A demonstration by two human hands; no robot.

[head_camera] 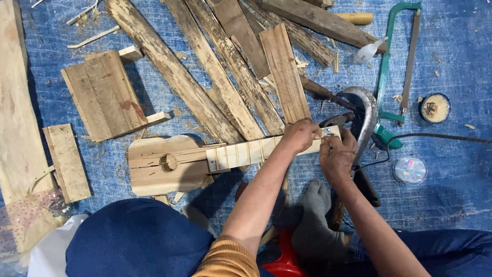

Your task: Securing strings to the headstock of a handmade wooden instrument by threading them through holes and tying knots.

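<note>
Grey work glove (318, 225) lies nearest, between the forearms. Left hand (300, 136) closed over the head end of the small pale wooden guitar-shaped piece (205, 159); right hand (337, 154) pinches that same end, holding something too small to tell. Its long axis runs left-right across the blue tarp (451, 51), body to the left. Beyond: rough planks (215, 77), green hacksaw (394, 61) toward the far right corner.
</note>
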